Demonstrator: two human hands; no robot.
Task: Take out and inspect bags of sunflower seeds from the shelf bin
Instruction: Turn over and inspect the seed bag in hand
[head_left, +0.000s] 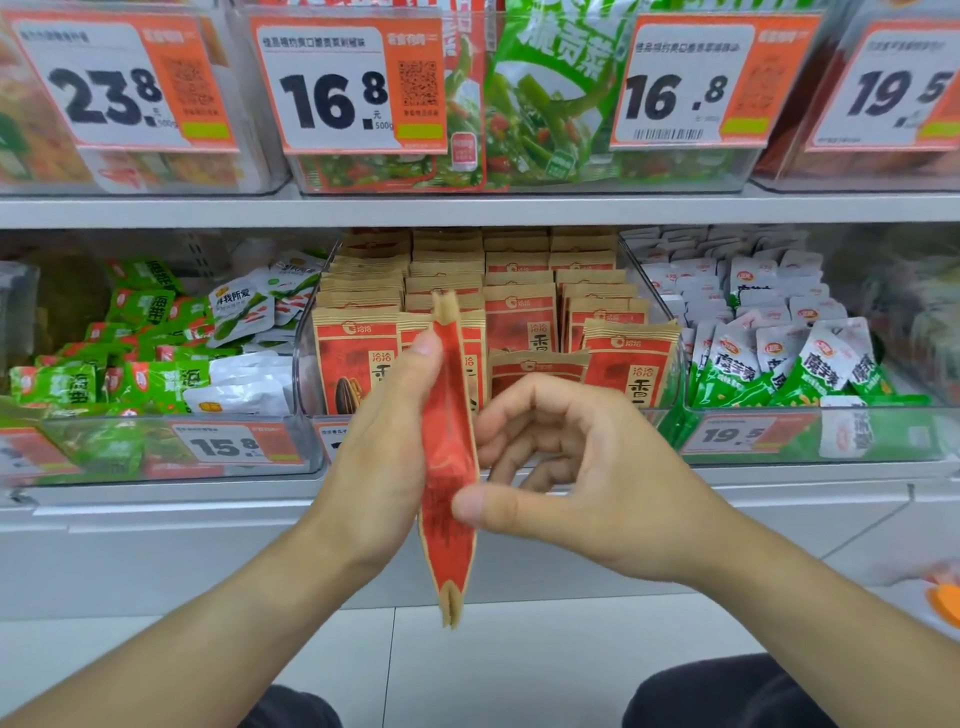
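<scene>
Red-and-tan sunflower seed bag (448, 457) held edge-on in front of the clear shelf bin (306, 332), left hand (387, 441) grip clamped on its upper part, right hand (566, 473) thumb pressing its lower edge, fingers curled, remaining seed bags (519, 312) upright in bin rows.

- The bag (448, 457) I see pinched between the fingers is red along its side, with tan kraft-paper ends.
- Beyond my fingertips, the stocked bags (524, 317) are tan with red panels and black characters.
- Left of the fingers, packets (140, 312) are green and white.
- The price tags (343, 83) above are orange and white with black numerals.
</scene>
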